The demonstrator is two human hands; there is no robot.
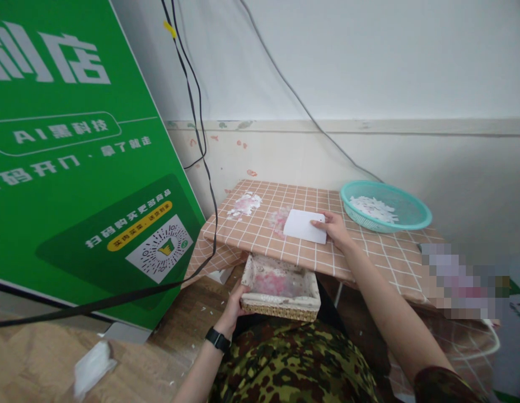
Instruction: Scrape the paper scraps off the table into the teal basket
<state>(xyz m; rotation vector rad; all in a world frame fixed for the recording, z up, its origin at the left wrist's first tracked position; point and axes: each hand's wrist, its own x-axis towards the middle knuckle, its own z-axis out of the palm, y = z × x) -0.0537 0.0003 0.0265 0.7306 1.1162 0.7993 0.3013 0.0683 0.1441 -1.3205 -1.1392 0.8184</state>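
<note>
- Fingers of our right hand [336,228]: closed on the right end of a white card [299,225], thumb flat on top; we cannot see how far the others reach beneath.
- Card: thin, smooth, four-sided, corners rounded; on or just above the worktop [293,195], we cannot tell which.
- Fingers of our left hand [233,305]: gripping the left side of a basket [280,312], thumb by the rim, the rest mostly hidden.
- Basket: rectangular, woven straw-coloured wall, pale patterned cloth lining; held beside the worktop's near edge.
- Small pieces [274,284] inside the basket: pinkish and translucent, too blurred for us to count.
- Pink heap [279,221]: partly covered by the card, its extent unclear to us.
- White flakes [245,206]: thin, irregular, overlapping, farther left on the worktop.
- Colander [419,219]: round, turquoise, perforated, on the worktop's right, holding white strips [374,210].
- Checked cloth [381,263]: brown with white grid lines, covering the worktop.
- Pixelated patch [461,280]: far right; we cannot read what lies behind it.
- Green panel [87,184]: flat, printed with white characters, cut off at our left.
</note>
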